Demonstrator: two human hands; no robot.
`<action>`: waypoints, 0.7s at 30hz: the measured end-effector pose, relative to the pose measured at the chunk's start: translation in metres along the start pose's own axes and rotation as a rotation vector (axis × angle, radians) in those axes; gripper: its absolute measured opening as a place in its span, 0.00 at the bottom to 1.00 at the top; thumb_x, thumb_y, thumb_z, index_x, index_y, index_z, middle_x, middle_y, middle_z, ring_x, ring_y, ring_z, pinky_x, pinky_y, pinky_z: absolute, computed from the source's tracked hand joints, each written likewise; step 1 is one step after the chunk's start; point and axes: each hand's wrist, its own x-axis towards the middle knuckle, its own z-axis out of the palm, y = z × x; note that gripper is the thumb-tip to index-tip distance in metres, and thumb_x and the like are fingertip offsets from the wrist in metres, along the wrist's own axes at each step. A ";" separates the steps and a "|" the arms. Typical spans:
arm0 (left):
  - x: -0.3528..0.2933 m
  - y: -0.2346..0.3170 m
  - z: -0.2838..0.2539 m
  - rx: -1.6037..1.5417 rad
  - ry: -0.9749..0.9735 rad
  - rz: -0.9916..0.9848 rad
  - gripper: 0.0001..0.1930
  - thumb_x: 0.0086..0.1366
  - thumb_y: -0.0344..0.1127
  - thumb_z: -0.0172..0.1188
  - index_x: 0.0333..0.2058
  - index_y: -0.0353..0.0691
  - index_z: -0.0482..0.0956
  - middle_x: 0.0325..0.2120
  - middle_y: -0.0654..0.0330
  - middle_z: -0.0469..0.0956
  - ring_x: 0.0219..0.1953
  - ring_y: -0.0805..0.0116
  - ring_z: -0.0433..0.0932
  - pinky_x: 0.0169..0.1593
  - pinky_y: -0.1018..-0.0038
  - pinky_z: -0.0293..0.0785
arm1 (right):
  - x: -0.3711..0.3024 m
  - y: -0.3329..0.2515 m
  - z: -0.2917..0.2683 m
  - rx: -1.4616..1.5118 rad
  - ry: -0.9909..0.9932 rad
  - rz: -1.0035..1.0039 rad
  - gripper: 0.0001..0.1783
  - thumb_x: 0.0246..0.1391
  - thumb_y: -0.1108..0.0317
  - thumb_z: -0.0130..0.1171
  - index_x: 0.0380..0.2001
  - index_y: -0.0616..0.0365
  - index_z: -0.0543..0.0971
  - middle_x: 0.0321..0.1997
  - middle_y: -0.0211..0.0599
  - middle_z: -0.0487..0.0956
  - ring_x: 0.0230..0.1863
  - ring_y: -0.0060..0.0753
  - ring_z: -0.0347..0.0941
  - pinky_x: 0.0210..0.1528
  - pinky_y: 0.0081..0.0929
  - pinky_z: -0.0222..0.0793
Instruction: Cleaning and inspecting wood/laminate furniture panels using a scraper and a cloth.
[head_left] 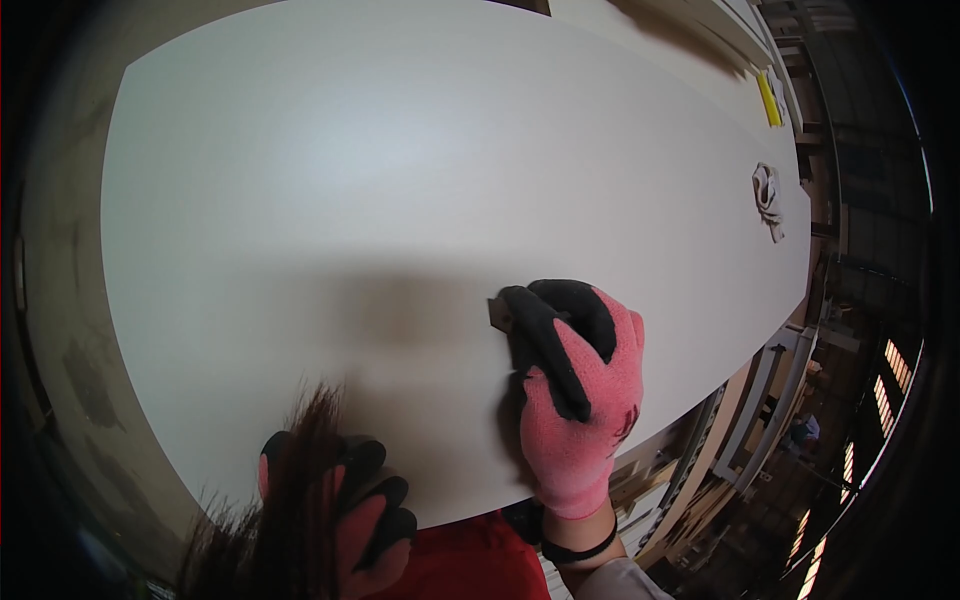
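Note:
A large smooth white panel [300,180] lies flat under my hands. My right hand [580,390], in a pink glove with black-coated fingers, is closed over the panel near its front edge. A small dark flat piece [497,314] with a square corner sticks out from between its fingertips; the rest of it is covered by the glove. At the panel's near edge, my left hand [365,520] wears a matching glove. Strands of dark hair [300,490] hang in front of it and cover part of it. Its visible fingers are apart, with no held thing showing.
A crumpled cloth [768,200] lies on the panel's right side. Beyond it is a yellow object [770,98]. Boards and strips of wood [690,490] are stacked below the right edge. Stained grey floor [75,330] runs along the left.

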 end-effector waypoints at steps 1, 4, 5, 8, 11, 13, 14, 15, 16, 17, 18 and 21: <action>0.001 0.001 -0.001 -0.001 -0.012 0.000 0.12 0.44 0.35 0.50 0.29 0.37 0.73 0.43 0.44 0.69 0.47 0.36 0.65 0.46 0.46 0.64 | 0.000 0.000 0.000 -0.003 0.001 0.001 0.28 0.23 0.80 0.55 0.38 0.52 0.78 0.44 0.35 0.73 0.41 0.42 0.65 0.44 0.34 0.61; 0.001 0.002 -0.001 0.013 -0.024 0.002 0.13 0.44 0.35 0.50 0.29 0.37 0.73 0.43 0.44 0.69 0.47 0.37 0.65 0.46 0.46 0.63 | -0.002 -0.001 0.003 0.030 0.045 0.021 0.28 0.23 0.80 0.55 0.38 0.52 0.78 0.43 0.35 0.73 0.41 0.42 0.65 0.43 0.34 0.61; 0.001 0.001 0.000 0.024 -0.022 0.004 0.13 0.45 0.35 0.50 0.29 0.36 0.73 0.43 0.44 0.69 0.47 0.37 0.65 0.47 0.46 0.63 | -0.002 -0.001 0.003 0.027 0.028 0.026 0.28 0.23 0.80 0.55 0.38 0.52 0.78 0.44 0.35 0.73 0.41 0.42 0.65 0.43 0.34 0.61; 0.003 0.002 0.001 0.024 -0.018 0.028 0.13 0.45 0.36 0.50 0.29 0.36 0.73 0.44 0.44 0.69 0.46 0.38 0.66 0.47 0.48 0.64 | 0.000 -0.004 0.000 0.010 0.005 0.028 0.29 0.24 0.80 0.55 0.39 0.52 0.78 0.44 0.35 0.73 0.40 0.42 0.65 0.43 0.34 0.61; 0.003 0.002 0.000 0.011 -0.015 0.008 0.13 0.46 0.36 0.51 0.30 0.34 0.73 0.45 0.43 0.69 0.46 0.39 0.67 0.48 0.50 0.64 | 0.000 0.000 0.005 0.062 0.001 0.025 0.29 0.24 0.80 0.55 0.39 0.52 0.78 0.44 0.35 0.73 0.40 0.42 0.65 0.42 0.34 0.62; -0.011 -0.001 0.004 -0.001 0.013 -0.031 0.14 0.46 0.36 0.51 0.31 0.34 0.73 0.45 0.42 0.69 0.46 0.39 0.68 0.48 0.51 0.65 | -0.001 0.003 0.000 0.098 0.014 0.036 0.28 0.24 0.80 0.55 0.39 0.52 0.78 0.45 0.35 0.73 0.39 0.43 0.65 0.42 0.34 0.62; -0.018 -0.003 0.005 -0.012 0.046 -0.076 0.15 0.45 0.36 0.51 0.31 0.33 0.73 0.45 0.41 0.69 0.46 0.40 0.68 0.49 0.52 0.65 | 0.000 0.002 -0.003 0.074 0.012 0.041 0.28 0.24 0.80 0.55 0.39 0.52 0.78 0.45 0.35 0.73 0.39 0.43 0.65 0.42 0.34 0.62; -0.019 -0.004 0.005 -0.006 0.043 -0.075 0.15 0.45 0.36 0.51 0.31 0.33 0.73 0.45 0.41 0.69 0.46 0.40 0.68 0.49 0.52 0.65 | 0.001 0.001 -0.003 0.057 0.006 0.044 0.28 0.24 0.81 0.55 0.39 0.52 0.78 0.45 0.35 0.73 0.39 0.43 0.66 0.42 0.33 0.63; -0.020 -0.005 0.005 0.004 0.043 -0.082 0.15 0.45 0.36 0.51 0.31 0.33 0.73 0.45 0.40 0.69 0.46 0.40 0.69 0.49 0.52 0.65 | 0.001 0.001 -0.003 0.061 0.006 0.047 0.28 0.24 0.81 0.55 0.39 0.52 0.78 0.45 0.35 0.73 0.39 0.43 0.66 0.42 0.33 0.63; -0.020 -0.005 0.005 0.014 0.044 -0.090 0.15 0.45 0.36 0.50 0.31 0.32 0.73 0.45 0.39 0.69 0.46 0.40 0.69 0.50 0.53 0.65 | 0.001 0.001 -0.004 0.062 -0.005 0.043 0.29 0.24 0.80 0.55 0.39 0.52 0.78 0.45 0.35 0.73 0.39 0.42 0.66 0.42 0.33 0.63; -0.018 -0.005 0.004 0.017 0.043 -0.091 0.15 0.45 0.36 0.50 0.31 0.32 0.73 0.45 0.39 0.69 0.46 0.40 0.69 0.50 0.53 0.65 | 0.001 0.000 -0.004 0.061 -0.017 0.038 0.29 0.24 0.80 0.55 0.39 0.52 0.78 0.45 0.35 0.73 0.39 0.42 0.66 0.42 0.33 0.63; -0.008 -0.001 0.002 0.016 0.010 -0.072 0.15 0.45 0.35 0.50 0.30 0.32 0.74 0.45 0.40 0.69 0.46 0.39 0.69 0.51 0.52 0.64 | 0.001 0.000 -0.004 0.047 -0.027 0.038 0.29 0.24 0.80 0.55 0.39 0.52 0.78 0.45 0.35 0.73 0.39 0.42 0.66 0.42 0.33 0.63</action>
